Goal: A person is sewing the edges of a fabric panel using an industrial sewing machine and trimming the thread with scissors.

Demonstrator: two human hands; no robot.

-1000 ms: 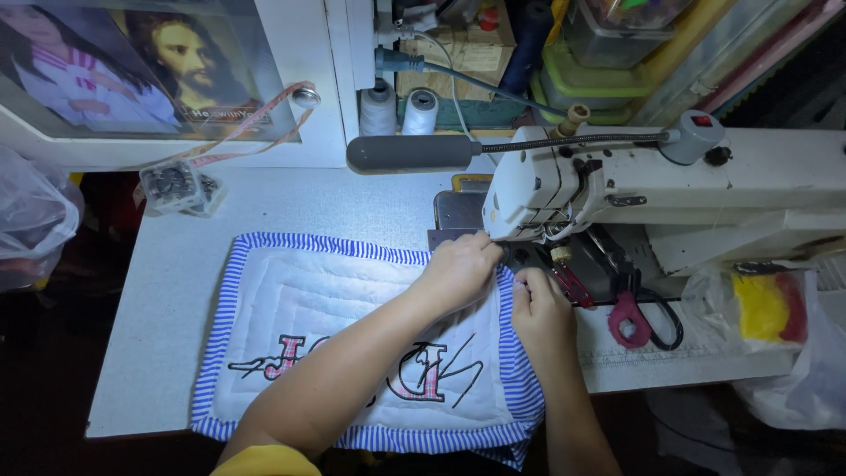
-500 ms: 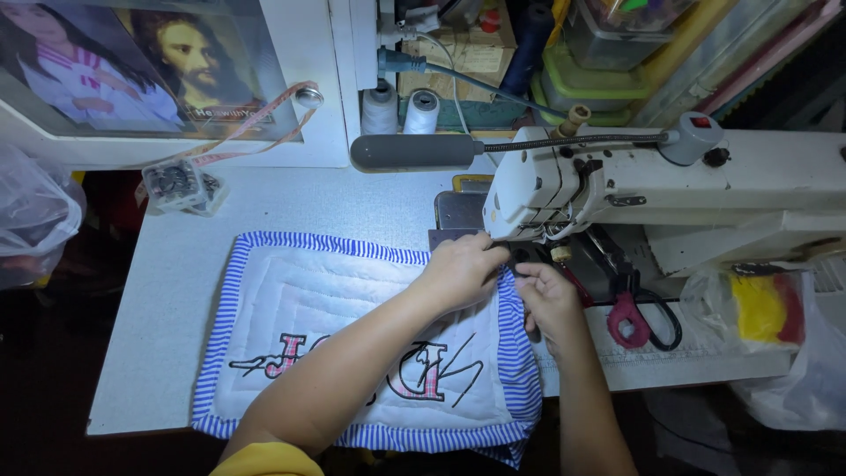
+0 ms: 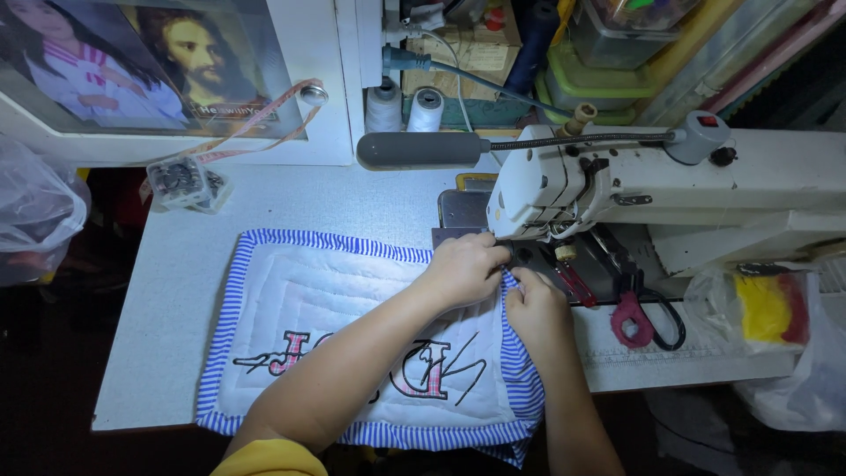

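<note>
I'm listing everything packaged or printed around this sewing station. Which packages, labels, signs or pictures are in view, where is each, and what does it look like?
Framed pictures: top left, white frame, two portraits.
Cardboard box: top centre behind the thread spools, brown with a label.
Clear plastic box: table's left rear, holds small dark parts.
Plastic bag: right of the sewing machine, clear, yellow and red contents.
Plastic bag: far left, translucent, crumpled.
Stacked containers: top right, green and clear.

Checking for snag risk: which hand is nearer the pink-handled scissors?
Right. The right hand pinches the quilt's striped edge just left of the scissors; the left hand lies farther left, by the sewing machine's needle.
</note>
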